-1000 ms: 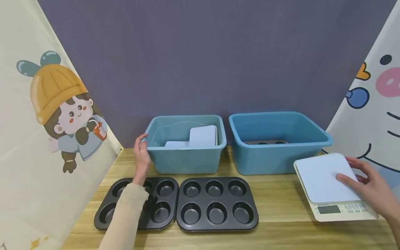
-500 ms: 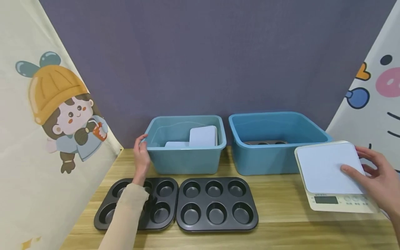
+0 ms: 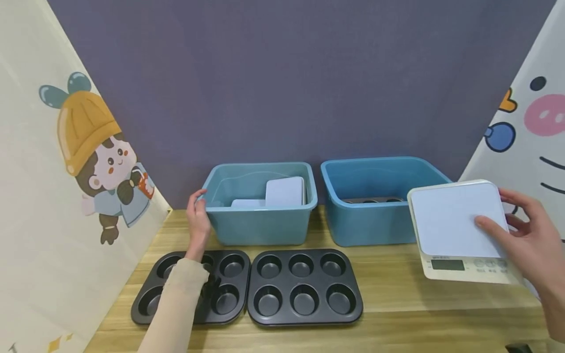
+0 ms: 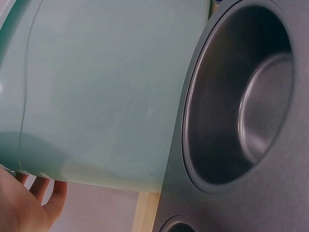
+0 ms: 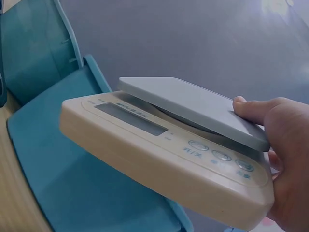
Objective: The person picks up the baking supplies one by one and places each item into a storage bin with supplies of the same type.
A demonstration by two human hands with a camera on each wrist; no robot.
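Note:
My right hand (image 3: pixel 527 233) grips a white kitchen scale (image 3: pixel 459 220) by its right side, with the thumb on top of the platform. The scale is held tilted above the table, in front of the right tub's corner; its display and buttons show in the right wrist view. My left hand (image 3: pixel 198 220) holds the left edge of the pale blue tub (image 3: pixel 260 228), fingers curled at the rim. Inside that tub, a white square-topped thing (image 3: pixel 284 192) leans upright beside another white flat thing (image 3: pixel 248 203), mostly hidden by the front wall.
A darker blue tub (image 3: pixel 375 225) stands to the right, dark muffin cups partly visible inside. Two black muffin pans lie side by side in front: the right pan (image 3: pixel 304 316) and the left pan (image 3: pixel 234 282), which my left forearm partly covers. A dark object (image 3: pixel 518 348) shows at the lower right edge.
My right hand has raised the scale from low over the table and brought it slightly left, towards the darker tub. The left hand keeps its place on the pale tub.

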